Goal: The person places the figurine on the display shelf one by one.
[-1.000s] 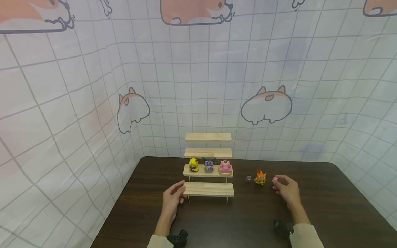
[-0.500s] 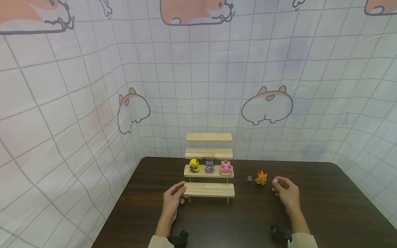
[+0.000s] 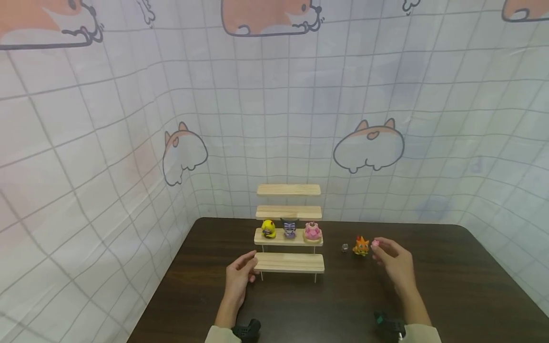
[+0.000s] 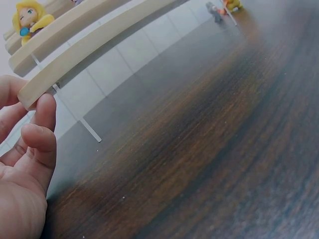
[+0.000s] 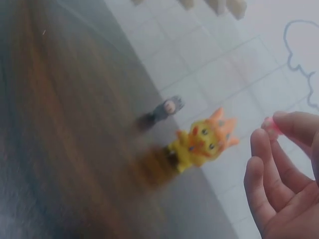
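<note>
My left hand pinches the left end of the lowest board of a tiered wooden display stand; the left wrist view shows thumb and fingers at the board's end. My right hand pinches a small pink figurine, mostly covered by the fingertips in the right wrist view. Just left of that hand stands an orange and yellow figurine. Beyond it is a tiny grey figurine, dark-bodied in the right wrist view.
One middle board carries a yellow-haired figurine, a purple figurine and a pink figurine on a round base. The dark wooden table ends at a grid-patterned curtain at the back. A black device sits on the left wrist.
My right hand has risen slightly and moved left toward the orange and yellow figurine, with the small pink figurine between its fingers. The left hand stays at the board.
</note>
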The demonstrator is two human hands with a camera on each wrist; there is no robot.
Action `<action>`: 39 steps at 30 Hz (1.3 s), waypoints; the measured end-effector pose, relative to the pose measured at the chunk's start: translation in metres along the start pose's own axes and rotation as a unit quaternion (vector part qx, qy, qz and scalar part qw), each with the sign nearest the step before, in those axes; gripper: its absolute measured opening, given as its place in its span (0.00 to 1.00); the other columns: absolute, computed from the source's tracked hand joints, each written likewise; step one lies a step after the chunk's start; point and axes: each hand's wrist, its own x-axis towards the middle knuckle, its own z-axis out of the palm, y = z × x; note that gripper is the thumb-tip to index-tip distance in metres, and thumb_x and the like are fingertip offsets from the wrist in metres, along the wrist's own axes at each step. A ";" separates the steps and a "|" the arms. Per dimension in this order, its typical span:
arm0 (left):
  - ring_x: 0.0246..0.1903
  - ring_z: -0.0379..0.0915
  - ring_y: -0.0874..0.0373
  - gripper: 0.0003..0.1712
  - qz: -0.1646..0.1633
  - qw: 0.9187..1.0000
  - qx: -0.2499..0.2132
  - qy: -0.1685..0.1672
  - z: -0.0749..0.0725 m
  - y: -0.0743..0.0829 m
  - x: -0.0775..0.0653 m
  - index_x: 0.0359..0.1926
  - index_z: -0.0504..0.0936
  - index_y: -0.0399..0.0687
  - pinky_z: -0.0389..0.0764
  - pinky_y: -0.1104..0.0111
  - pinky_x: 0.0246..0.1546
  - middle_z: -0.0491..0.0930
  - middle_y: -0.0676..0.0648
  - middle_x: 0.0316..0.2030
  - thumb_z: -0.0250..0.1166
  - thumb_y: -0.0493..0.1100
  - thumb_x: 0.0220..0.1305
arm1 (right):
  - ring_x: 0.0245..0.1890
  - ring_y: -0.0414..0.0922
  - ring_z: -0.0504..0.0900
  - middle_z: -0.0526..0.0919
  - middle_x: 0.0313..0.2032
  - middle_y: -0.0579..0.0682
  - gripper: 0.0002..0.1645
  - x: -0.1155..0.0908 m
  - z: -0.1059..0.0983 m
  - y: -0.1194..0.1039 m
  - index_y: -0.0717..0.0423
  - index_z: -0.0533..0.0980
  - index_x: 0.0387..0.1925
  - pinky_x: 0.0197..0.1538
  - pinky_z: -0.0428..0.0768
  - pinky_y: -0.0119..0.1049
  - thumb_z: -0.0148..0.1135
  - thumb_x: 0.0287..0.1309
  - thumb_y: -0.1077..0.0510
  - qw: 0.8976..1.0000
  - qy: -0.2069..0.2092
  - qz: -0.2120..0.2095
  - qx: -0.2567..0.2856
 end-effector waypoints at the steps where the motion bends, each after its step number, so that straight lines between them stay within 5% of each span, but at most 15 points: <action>1: 0.25 0.77 0.62 0.24 0.001 1.000 0.001 0.001 0.000 0.000 0.000 0.61 0.82 0.38 0.74 0.75 0.20 0.82 0.51 0.30 0.70 0.43 0.68 | 0.33 0.35 0.87 0.85 0.35 0.27 0.27 -0.001 0.001 -0.003 0.59 0.79 0.59 0.38 0.86 0.30 0.69 0.65 0.47 1.000 -0.003 -0.005 -0.001; 12: 0.25 0.77 0.62 0.25 0.002 1.000 -0.002 -0.004 -0.001 0.001 0.000 0.62 0.81 0.37 0.74 0.75 0.20 0.82 0.51 0.30 0.69 0.43 0.69 | 0.35 0.38 0.88 0.86 0.39 0.31 0.24 -0.012 0.010 -0.036 0.60 0.81 0.56 0.40 0.86 0.31 0.69 0.66 0.50 0.997 -0.043 -0.068 -0.005; 19: 0.24 0.77 0.62 0.25 0.005 1.000 -0.003 -0.008 -0.001 0.001 -0.001 0.63 0.80 0.37 0.74 0.75 0.20 0.81 0.52 0.30 0.68 0.43 0.69 | 0.36 0.37 0.86 0.89 0.43 0.52 0.21 -0.018 0.023 -0.046 0.59 0.81 0.54 0.40 0.85 0.32 0.69 0.66 0.51 0.991 -0.072 -0.110 -0.018; 25: 0.24 0.77 0.62 0.25 0.003 1.000 -0.003 -0.007 -0.001 0.001 -0.001 0.63 0.80 0.36 0.73 0.75 0.20 0.82 0.52 0.30 0.68 0.43 0.69 | 0.32 0.40 0.86 0.87 0.45 0.60 0.20 -0.023 0.035 -0.052 0.60 0.82 0.53 0.38 0.85 0.33 0.69 0.66 0.52 0.987 -0.098 -0.126 -0.021; 39: 0.24 0.76 0.63 0.23 0.006 1.000 -0.005 -0.009 0.000 0.003 -0.003 0.62 0.81 0.39 0.73 0.75 0.20 0.81 0.52 0.30 0.68 0.43 0.69 | 0.31 0.41 0.86 0.88 0.42 0.59 0.17 -0.036 0.066 -0.058 0.59 0.84 0.50 0.37 0.84 0.33 0.71 0.63 0.55 0.979 -0.141 -0.146 -0.021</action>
